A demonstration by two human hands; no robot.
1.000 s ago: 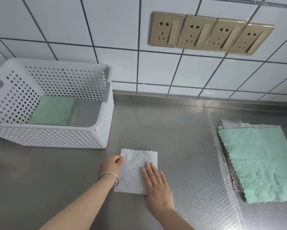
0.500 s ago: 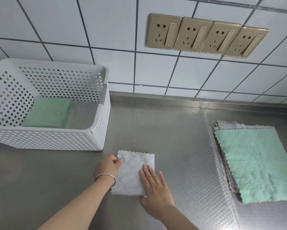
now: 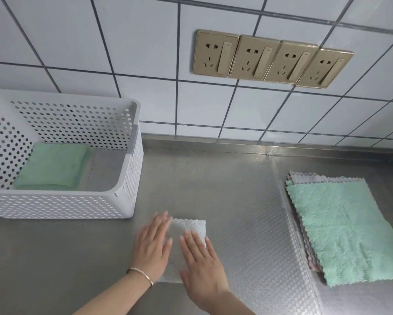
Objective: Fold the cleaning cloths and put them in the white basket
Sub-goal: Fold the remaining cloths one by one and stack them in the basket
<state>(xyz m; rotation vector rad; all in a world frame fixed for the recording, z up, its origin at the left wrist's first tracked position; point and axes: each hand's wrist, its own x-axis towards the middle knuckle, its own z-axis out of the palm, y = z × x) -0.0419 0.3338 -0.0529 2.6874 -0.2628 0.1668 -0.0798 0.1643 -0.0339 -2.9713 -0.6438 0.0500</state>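
Note:
A folded pale grey cloth (image 3: pixel 192 228) lies on the steel counter in front of me. My left hand (image 3: pixel 151 246) lies flat on its left half with straight fingers, a bangle on the wrist. My right hand (image 3: pixel 202 267) presses flat on its right half. The white perforated basket (image 3: pixel 131 178) stands at the left, holding a folded green cloth (image 3: pixel 54 164) in its left part. At the right lies a stack of unfolded cloths (image 3: pixel 341 226), a green one on top and grey and pink edges beneath it.
The tiled wall with a row of gold sockets (image 3: pixel 270 59) runs behind the counter. A raised steel lip (image 3: pixel 259 146) edges the back. Embossed counter surface (image 3: pixel 247 212) lies between the grey cloth and the stack.
My left hand let go of the cloth's left edge and now lies flat on top of it. The right hand stays pressing. The view shifted slightly.

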